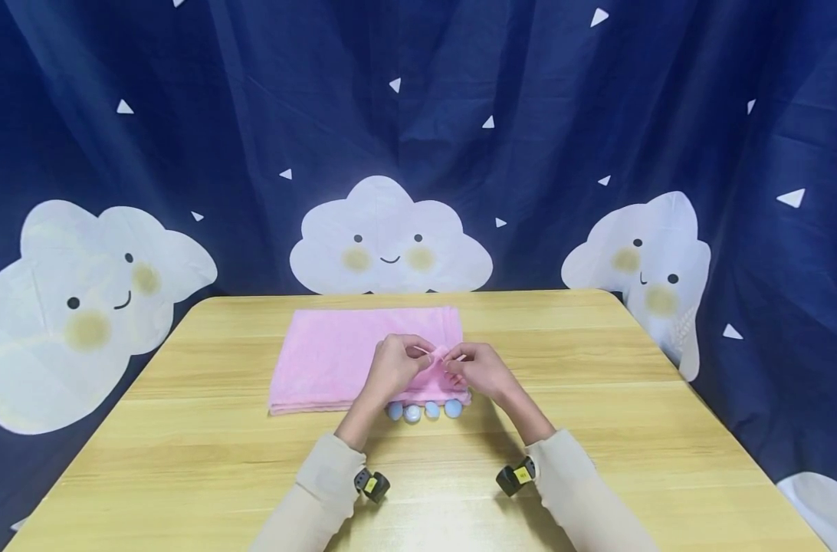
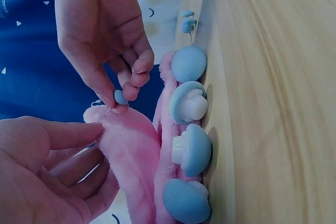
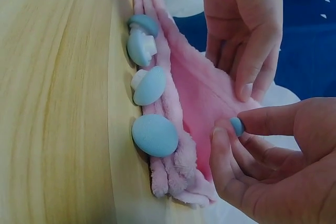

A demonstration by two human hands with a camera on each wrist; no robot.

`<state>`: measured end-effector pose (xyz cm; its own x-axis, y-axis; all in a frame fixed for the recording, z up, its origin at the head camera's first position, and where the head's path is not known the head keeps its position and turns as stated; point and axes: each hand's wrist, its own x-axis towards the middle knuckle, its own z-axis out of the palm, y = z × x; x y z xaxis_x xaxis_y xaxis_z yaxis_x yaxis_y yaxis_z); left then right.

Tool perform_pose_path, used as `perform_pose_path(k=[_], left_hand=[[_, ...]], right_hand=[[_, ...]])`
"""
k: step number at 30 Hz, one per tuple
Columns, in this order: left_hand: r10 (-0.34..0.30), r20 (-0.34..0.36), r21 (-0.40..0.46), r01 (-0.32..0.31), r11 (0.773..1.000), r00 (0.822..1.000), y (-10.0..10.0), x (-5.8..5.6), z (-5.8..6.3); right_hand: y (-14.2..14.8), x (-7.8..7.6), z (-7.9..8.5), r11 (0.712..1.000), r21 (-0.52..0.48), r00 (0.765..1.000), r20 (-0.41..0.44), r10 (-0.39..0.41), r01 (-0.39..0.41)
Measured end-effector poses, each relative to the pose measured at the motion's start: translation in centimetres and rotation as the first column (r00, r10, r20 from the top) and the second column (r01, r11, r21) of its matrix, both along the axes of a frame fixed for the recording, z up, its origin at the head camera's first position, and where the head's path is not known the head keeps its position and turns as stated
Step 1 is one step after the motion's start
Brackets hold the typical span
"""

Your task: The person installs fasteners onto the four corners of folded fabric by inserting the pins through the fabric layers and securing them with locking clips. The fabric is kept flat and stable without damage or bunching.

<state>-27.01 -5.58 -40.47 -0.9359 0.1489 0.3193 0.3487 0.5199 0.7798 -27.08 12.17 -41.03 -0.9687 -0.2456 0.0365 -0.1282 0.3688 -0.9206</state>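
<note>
A folded pink plush cloth lies on the table, its near right corner raised between my hands. My left hand pinches that raised edge between thumb and index finger. With thumb and fingertips, my right hand pinches a small blue-headed pin. A thin metal shaft shows at the fabric just by the pin's head; how deep it passes through is hidden. Along the near edge of the cloth sit several blue mushroom-shaped caps with white stems, some tipped on their sides.
The wooden table extends around the cloth on every side. Beyond the row of caps, another small blue piece with a thin wire shows in the left wrist view. A dark blue curtain with cloud prints hangs behind.
</note>
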Motion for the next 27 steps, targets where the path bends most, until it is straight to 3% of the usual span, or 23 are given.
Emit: perform_pose_path(k=[5,12,27], left_hand=[[0.008,-0.046,-0.019,-0.009,1.000,0.999,0.06,-0.03,-0.11],[-0.002,-0.102,-0.043,-0.002,0.999,0.995,0.21,0.05,-0.06],[-0.005,-0.026,-0.102,0.003,0.995,1.000,0.46,0.32,0.04]], right_hand=[[0.15,0.20,0.28,0.998,-0.045,0.997,0.066,0.045,-0.042],[0.26,0.22,0.45,0.981,-0.163,0.973,0.188,0.136,-0.106],[-0.34,0.26,0.39,0.974,-0.223,0.978,0.190,0.080,-0.037]])
